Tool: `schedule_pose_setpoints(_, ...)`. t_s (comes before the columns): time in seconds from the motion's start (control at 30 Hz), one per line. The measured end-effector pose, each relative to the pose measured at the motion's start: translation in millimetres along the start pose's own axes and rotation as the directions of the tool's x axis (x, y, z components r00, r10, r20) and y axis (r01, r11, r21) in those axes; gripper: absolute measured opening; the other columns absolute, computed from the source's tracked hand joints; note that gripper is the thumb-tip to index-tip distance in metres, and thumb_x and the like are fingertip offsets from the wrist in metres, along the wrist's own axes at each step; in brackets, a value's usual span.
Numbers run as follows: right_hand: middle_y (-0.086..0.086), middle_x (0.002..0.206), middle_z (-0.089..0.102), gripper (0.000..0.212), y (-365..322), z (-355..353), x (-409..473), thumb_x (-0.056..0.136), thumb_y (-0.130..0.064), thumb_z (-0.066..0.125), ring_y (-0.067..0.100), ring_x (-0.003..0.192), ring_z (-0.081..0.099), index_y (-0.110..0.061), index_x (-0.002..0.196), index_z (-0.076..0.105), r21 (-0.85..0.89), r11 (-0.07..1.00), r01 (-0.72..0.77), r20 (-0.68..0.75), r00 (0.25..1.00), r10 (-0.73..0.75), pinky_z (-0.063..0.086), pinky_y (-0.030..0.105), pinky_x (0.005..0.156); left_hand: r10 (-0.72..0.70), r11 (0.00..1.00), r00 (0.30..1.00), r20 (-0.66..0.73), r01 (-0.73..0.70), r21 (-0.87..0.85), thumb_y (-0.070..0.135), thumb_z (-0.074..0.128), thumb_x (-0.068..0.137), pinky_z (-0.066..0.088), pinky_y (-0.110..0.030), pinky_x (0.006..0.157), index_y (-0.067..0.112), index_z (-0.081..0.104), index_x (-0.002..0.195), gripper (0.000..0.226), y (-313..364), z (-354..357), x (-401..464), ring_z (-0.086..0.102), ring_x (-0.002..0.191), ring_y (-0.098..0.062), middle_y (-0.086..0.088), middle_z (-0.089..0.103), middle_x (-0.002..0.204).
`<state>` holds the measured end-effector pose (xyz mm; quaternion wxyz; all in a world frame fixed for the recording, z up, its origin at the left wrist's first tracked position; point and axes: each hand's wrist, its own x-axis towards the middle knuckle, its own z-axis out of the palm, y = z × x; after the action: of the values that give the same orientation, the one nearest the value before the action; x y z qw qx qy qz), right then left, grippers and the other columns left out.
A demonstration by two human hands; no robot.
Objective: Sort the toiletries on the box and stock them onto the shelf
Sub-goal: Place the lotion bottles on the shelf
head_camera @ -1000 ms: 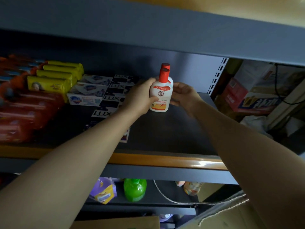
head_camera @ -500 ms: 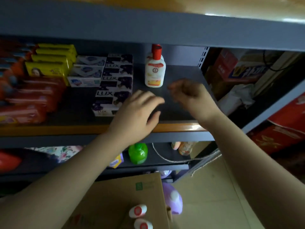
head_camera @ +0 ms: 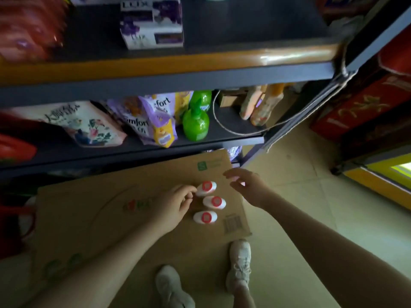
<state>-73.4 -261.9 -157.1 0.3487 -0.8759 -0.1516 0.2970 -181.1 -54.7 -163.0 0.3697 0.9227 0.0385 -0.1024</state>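
Cardboard box [head_camera: 100, 218] as the reference throughout. On its right half, three white bottles with red caps, upright, in a short row running away from the near edge.

Leave the nearest bottle [head_camera: 205, 217] and the middle bottle [head_camera: 214, 202] standing for now; better to work from the far end of the row.

Left hand [head_camera: 175, 205] over the box's right half, grip narrow, fingertips curled at the side of the far bottle [head_camera: 206, 187]: touching or just beside, cannot tell which. No bottle lifted yet.

Right hand [head_camera: 246, 185] over the box's far right corner, grip wide and empty.

Close the left grip round the far bottle's body, below the cap and not on it. Lift straight up to avoid knocking the middle bottle just beside. Bring the right hand in for the middle bottle; probably sensible to carry two per trip. Keep both upright.

Beyond and above the box, aim for the bare dark stretch of the upper shelf [head_camera: 244, 30], to the right of the purple soap cartons [head_camera: 152, 23]. Set down well behind the orange front strip [head_camera: 155, 65].
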Motion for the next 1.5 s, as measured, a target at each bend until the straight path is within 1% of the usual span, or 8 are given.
schedule_pose_setpoints(0.17, -0.002, 0.121, 0.052, 0.046, 20.0, 34.3, 34.8, 0.091, -0.011, 0.059, 0.013, 0.102, 0.05, -0.022, 0.134, 0.048, 0.009, 0.998, -0.058, 0.216, 0.975, 0.055, 0.038, 0.002, 0.065, -0.034, 0.999, 0.999, -0.027, 0.033, -0.043, 0.01, 0.064, 0.085, 0.051, -0.028, 0.071, 0.014, 0.064, 0.107, 0.022, -22.4, 31.8, -7.9, 0.06, 0.081, -0.014, 0.004, 0.061, 0.096)
schedule_pose_setpoints(0.3, -0.003, 0.127, 0.053, 0.054, 19.2, 50.0, 55.3, 0.081, -0.021, 0.071, 0.007, 0.111, 0.044, -0.022, 0.131, 0.051, 0.004, 1.0, 0.027, 0.289, 0.957, -0.027, 0.034, 0.007, 0.088, -0.077, 0.99, 0.997, -0.025, 0.074, -0.122, 0.014, 0.064, 0.085, 0.05, -0.02, 0.072, 0.019, 0.062, 0.112, 0.027, -28.9, 41.9, -5.0, 0.059, 0.082, -0.008, 0.008, 0.06, 0.1)
schedule_pose_setpoints(0.67, 0.01, 0.096, 0.066, 0.014, 42.9, 6.8, 50.1, 0.095, -0.019, 0.051, 0.028, 0.091, 0.062, -0.01, 0.105, 0.055, 0.49, 0.837, -0.244, 0.104, 0.969, 0.222, 0.05, 0.043, 0.083, -0.026, 0.982, 0.962, 0.273, 0.075, -0.172, 0.023, 0.072, 0.078, 0.035, -0.01, 0.079, 0.025, 0.058, 0.117, 0.042, -20.5, 55.8, 41.6, 0.047, 0.095, -0.001, 0.017, 0.048, 0.108)
schedule_pose_setpoints(0.9, 0.003, 0.083, 0.063, 0.014, 31.9, -2.6, 30.0, 0.099, -0.02, 0.042, 0.016, 0.074, 0.063, -0.015, 0.094, 0.054, 0.715, 0.65, -0.258, 0.054, 0.947, 0.316, 0.053, 0.034, 0.075, -0.192, 0.931, 0.934, 0.301, 0.271, -0.246, 0.028, 0.068, 0.082, 0.048, -0.03, 0.084, 0.02, 0.057, 0.113, 0.033, -10.2, 65.1, 51.8, 0.059, 0.096, -0.015, 0.003, 0.063, 0.106)
schedule_pose_setpoints(1.07, 0.006, 0.088, 0.063, 0.021, -2.6, -27.4, 14.5, 0.096, -0.025, 0.048, 0.019, 0.075, 0.066, -0.012, 0.113, 0.051, 0.847, 0.46, -0.268, 0.112, 0.934, 0.338, 0.057, 0.033, 0.065, -0.233, 0.859, 0.961, 0.148, 0.275, -0.432, 0.033, 0.065, 0.083, 0.051, -0.03, 0.085, 0.027, 0.055, 0.103, 0.024, 1.5, 27.6, 38.1, 0.06, 0.102, -0.012, 0.01, 0.063, 0.104)
schedule_pose_setpoints(1.23, 0.006, 0.087, 0.068, 0.021, -62.3, -77.9, -6.9, 0.086, -0.006, 0.057, 0.019, 0.078, 0.068, -0.01, 0.106, 0.058, 0.861, 0.502, -0.079, 0.025, 0.993, 0.114, 0.057, 0.031, 0.064, -0.212, 0.74, 0.967, -0.139, 0.066, -0.669, 0.052, 0.069, 0.066, 0.052, -0.032, 0.087, 0.04, 0.061, 0.097, 0.034, 53.6, -44.9, 27.5, 0.065, 0.098, -0.01, 0.011, 0.07, 0.1)
schedule_pose_setpoints(1.4, 0.009, 0.09, 0.068, 0.018, -129.2, -144.3, -13.4, 0.085, -0.007, 0.063, 0.023, 0.082, 0.067, -0.012, 0.101, 0.059, 0.76, 0.619, 0.196, -0.237, 0.971, -0.017, 0.057, 0.029, 0.064, -0.107, 0.917, 0.889, -0.445, -0.085, -0.39, 0.033, 0.062, 0.087, 0.049, -0.012, 0.07, 0.033, 0.05, 0.106, 0.023, 125.5, -135.0, 42.5, 0.059, 0.087, 0.001, 0.022, 0.06, 0.096)
schedule_pose_setpoints(1.5, 0.009, 0.092, 0.066, 0.016, -159.7, -176.5, -3.8, 0.086, -0.013, 0.065, 0.022, 0.08, 0.065, -0.019, 0.099, 0.057, 0.686, 0.657, 0.312, -0.376, 0.925, -0.047, 0.057, 0.032, 0.065, -0.014, 0.933, 0.843, -0.537, -0.183, -0.311, 0.031, 0.063, 0.086, 0.05, -0.02, 0.073, 0.033, 0.05, 0.108, 0.025, 157.6, -171.7, 53.4, 0.061, 0.088, -0.003, 0.02, 0.06, 0.094)
